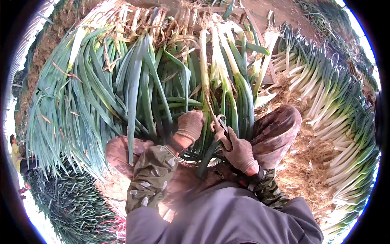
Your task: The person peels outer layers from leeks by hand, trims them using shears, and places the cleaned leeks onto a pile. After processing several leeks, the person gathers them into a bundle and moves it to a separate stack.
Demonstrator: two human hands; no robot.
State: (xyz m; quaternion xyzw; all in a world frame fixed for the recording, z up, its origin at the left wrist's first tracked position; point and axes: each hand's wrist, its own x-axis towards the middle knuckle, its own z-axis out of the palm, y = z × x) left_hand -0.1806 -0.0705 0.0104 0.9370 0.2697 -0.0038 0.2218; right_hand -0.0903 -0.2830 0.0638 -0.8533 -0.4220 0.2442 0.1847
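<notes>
Withered leaf and curved tool worked over a heap of green onions.
The gloved right hand (239, 153) is closed around a curved metal tool (222, 118), with a withered leaf (217, 131) at its fingertips, in front of the upright green onions (221, 61). The gloved left hand (190, 124) is curled into a fist beside the green leaves; whether it grips any, I cannot tell. The heaped onions (85, 93) spread to the left, and more onions (321, 101) lie in a row to the right, beyond the root litter (304, 162). The step in hand looks like handling dry foliage; a next move would call for a firm pinch, with the hook clear of the left fingers.
</notes>
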